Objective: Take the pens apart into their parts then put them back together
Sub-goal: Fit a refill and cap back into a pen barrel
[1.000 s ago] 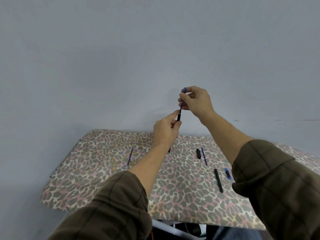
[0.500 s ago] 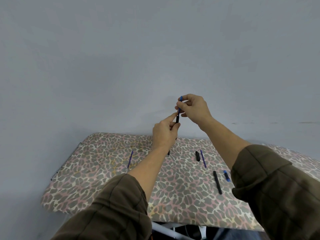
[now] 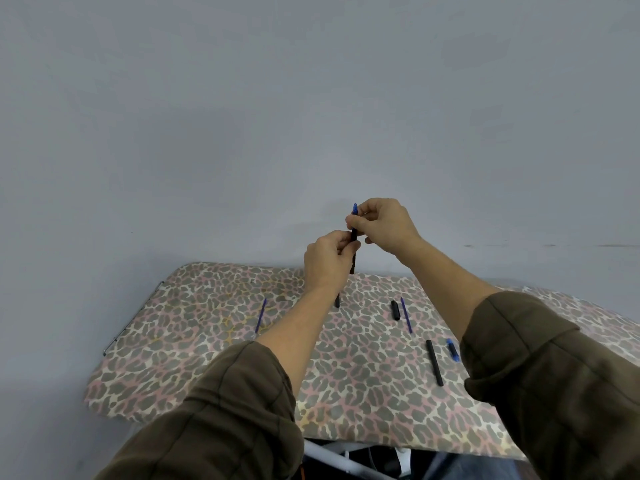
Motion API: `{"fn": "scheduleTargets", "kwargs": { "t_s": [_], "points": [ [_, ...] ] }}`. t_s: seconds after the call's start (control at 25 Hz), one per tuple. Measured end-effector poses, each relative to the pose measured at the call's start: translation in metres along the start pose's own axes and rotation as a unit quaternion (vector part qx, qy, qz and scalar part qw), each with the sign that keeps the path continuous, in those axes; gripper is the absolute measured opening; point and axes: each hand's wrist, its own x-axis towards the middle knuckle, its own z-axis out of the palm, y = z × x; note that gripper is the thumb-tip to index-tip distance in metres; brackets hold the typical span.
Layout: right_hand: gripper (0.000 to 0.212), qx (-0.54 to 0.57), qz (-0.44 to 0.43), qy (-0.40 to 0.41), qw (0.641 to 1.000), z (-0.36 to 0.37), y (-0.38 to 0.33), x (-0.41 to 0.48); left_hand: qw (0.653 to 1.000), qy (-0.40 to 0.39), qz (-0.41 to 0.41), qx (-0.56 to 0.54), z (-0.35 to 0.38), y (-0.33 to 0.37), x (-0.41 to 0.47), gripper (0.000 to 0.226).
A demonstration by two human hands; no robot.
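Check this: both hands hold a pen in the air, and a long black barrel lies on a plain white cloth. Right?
No. The head view shows a leopard-print cloth, not plain white. The left hand and right hand do hold the pen aloft; the black barrel lies on the cloth.

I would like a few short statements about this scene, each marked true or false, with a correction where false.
1. The left hand and the right hand both hold one pen above the table. True.
2. The pen's blue end points down. False: it points up.
3. A long black barrel lies on the table beside a small blue piece. True.
4. The table is plain white. False: it carries a spotted animal print.
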Motion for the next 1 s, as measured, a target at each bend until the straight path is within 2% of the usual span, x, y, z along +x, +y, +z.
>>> {"fn": "scheduleTargets", "kwargs": {
  "t_s": [0.2, 0.36, 0.56, 0.72, 0.84, 1.0],
  "points": [
    [0.035, -0.017, 0.004, 0.023, 1.0, -0.002, -0.004, -0.001, 1.0, 0.001, -0.004, 0.002, -0.001, 0.004, 0.0, 0.012],
    [0.02, 0.041, -0.01, -0.001, 0.999, -0.009, -0.009, -0.004, 1.0, 0.0, -0.003, 0.009, 0.0, 0.006, 0.001, 0.012],
    [0.008, 0.022, -0.009, 0.022, 0.999, -0.013, -0.006, -0.001, 1.0, -0.004, -0.004, -0.001, 0.001, 0.009, 0.0, 0.013],
    [0.021, 0.022, -0.005, 0.039, 0.999, -0.013, -0.003, -0.001, 1.0, -0.005, -0.009, -0.002, 0.002, 0.01, -0.001, 0.013],
    [0.015, 0.059, -0.012, 0.023, 0.998, -0.016, -0.002, -0.002, 1.0, -0.003, -0.005, 0.0, 0.001, 0.012, -0.001, 0.012],
    [0.01, 0.037, -0.008, 0.026, 0.999, -0.016, -0.001, -0.001, 1.0, -0.005, -0.008, -0.006, 0.001, 0.013, -0.001, 0.013]
  ]
}}
